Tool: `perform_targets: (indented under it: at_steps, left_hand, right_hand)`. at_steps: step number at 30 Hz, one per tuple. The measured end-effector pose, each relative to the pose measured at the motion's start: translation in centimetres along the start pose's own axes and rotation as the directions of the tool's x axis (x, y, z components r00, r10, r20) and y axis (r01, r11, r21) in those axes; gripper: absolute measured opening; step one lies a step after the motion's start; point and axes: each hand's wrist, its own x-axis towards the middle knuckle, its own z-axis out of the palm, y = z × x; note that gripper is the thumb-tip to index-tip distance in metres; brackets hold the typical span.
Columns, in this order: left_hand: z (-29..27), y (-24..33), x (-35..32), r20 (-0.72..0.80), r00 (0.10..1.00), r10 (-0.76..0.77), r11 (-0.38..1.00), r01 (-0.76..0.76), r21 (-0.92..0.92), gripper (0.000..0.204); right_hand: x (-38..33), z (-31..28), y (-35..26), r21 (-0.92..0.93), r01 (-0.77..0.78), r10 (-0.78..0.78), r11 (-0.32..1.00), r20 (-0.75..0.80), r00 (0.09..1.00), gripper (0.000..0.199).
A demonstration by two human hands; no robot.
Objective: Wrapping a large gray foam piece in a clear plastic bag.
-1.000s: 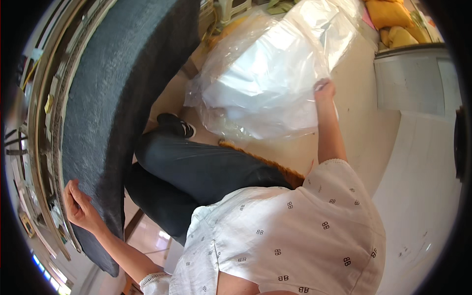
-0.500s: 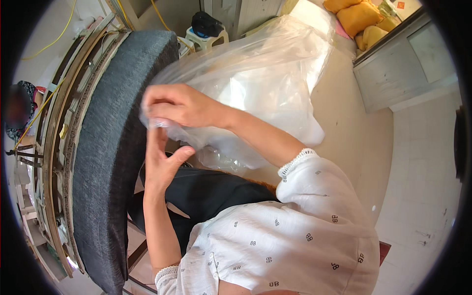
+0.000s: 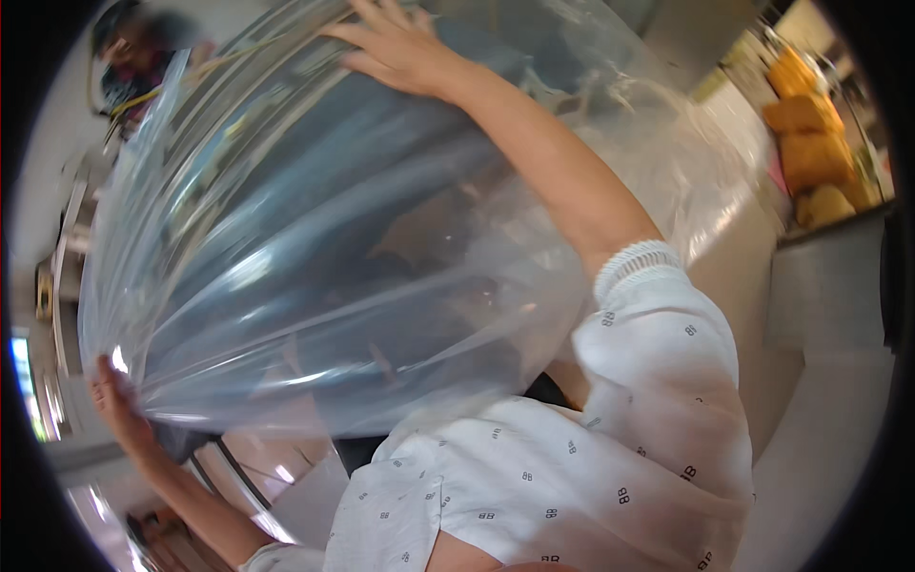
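Head cam view, clear plastic sheet point(image 3: 250, 272) takes up most of the pic rn, bellied out between the two hands, w/ a dark grey padded piece point(image 3: 381, 133) showing thru it. Can't tell how much of the film actually touches the padding b/c of the glare + creases.

Left hand point(image 3: 114, 393) is way down at the lower-left edge of the plastic, fingers closed up on a bunched bit of it. Folds fan out from that grip, some going up, some off to the right, so the whole sheet lies up and to the right of those fingers.

Right hand point(image 3: 396, 48) is up top, arm reaching across from the right side, fingers splayed wide + flat-ish over the film. Looks like it's resting on it, but can't tell if any fingertip is hooking plastic.

Main thing imo: the long stretch goes diag, lower left to upper right, w/ the hands near opposite ends of the left part. Left hand is nearest the gathered edge, right hand is nearer the far/top side, where the sheet runs outta view.

Misc: white patterned shirt point(image 3: 534, 467) at the bottom, just beside the film's lower edge, orange-yellow bundles point(image 3: 810, 143) well apart at far right, another person point(image 3: 143, 62) at upper left, pretty blurry tbh.
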Motion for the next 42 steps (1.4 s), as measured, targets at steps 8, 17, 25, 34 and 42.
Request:
perform_targets:
  at_steps: [8,17,25,34,42]
  left_hand:
    - [-21.4,-0.4,-3.5,-0.090,0.940,0.329,-0.391,0.223,0.893,0.051]
    - [-5.5,-7.7,-11.3,0.282,0.959,0.004,0.468,-0.251,0.847,0.084]
    - [-6.8,-7.2,-7.1,-0.084,0.966,-0.243,0.452,0.190,0.872,0.043]
    - [-6.3,-13.7,-4.4,-0.240,0.959,-0.151,0.280,0.274,0.920,0.060]
    - [-8.5,-17.4,-2.0,0.077,0.938,0.338,-0.173,-0.018,0.985,0.048]
  right_hand:
    - [-7.2,5.0,4.2,0.013,-0.116,0.114,0.993,0.106,0.988,0.053]
    - [-4.5,1.0,11.9,0.276,-0.217,0.024,0.936,0.566,0.824,0.008]
    - [3.5,-1.2,9.0,0.352,-0.425,0.126,0.834,0.628,0.768,0.009]
    - [-3.0,1.7,-13.1,0.463,0.039,-0.323,0.885,0.553,0.768,0.036]
    - [-2.9,-1.8,-14.0,0.589,-0.649,-0.145,0.481,0.784,0.603,0.012]
